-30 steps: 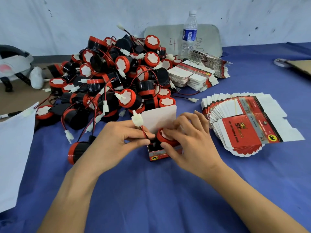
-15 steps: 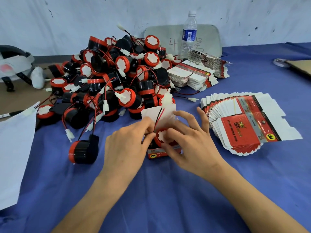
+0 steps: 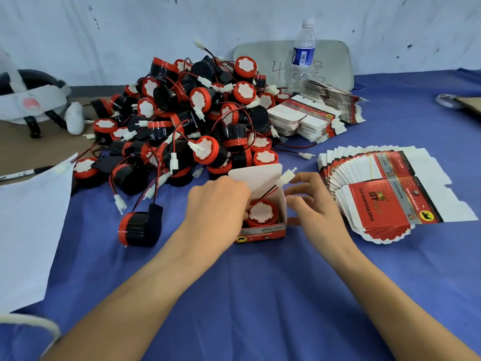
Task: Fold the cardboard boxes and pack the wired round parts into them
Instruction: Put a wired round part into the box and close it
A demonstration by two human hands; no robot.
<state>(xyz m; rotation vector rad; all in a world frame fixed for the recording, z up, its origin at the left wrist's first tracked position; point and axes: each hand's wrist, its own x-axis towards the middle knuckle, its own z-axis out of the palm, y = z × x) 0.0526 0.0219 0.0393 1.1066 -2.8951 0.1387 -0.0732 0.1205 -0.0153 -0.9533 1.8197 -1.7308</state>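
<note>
Nearest to me, two bare forearms stretch out over the blue cloth [image 3: 260, 303] that covers the table. The left hand [image 3: 216, 204] bends its fingers down over the left side of a small open red box [image 3: 263, 233]. Their tips are inside, against the round part [image 3: 261, 213], and I cannot tell whether they pinch anything. The right hand [image 3: 318, 208] sits at the box's right wall with fingers spread and lightly bent, thumb and fingertips touching the card. The topmost finger is just beside the white connector [image 3: 287, 175]. That connector sticks up on a red and black wire [image 3: 264, 193] which rises out of the part seated in the box. The white lid flap [image 3: 253, 175] stands up behind. To the left a lone round part [image 3: 139, 229] lies on its side near a white sheet [image 3: 26, 225]. To the right lies a fan of flat boxes [image 3: 390, 201]. Beyond the hands is a big pile of round parts [image 3: 195, 121], then more stacked flat boxes [image 3: 304, 121], a water bottle [image 3: 303, 50] and a grey board [image 3: 335, 61] against the wall.
</note>
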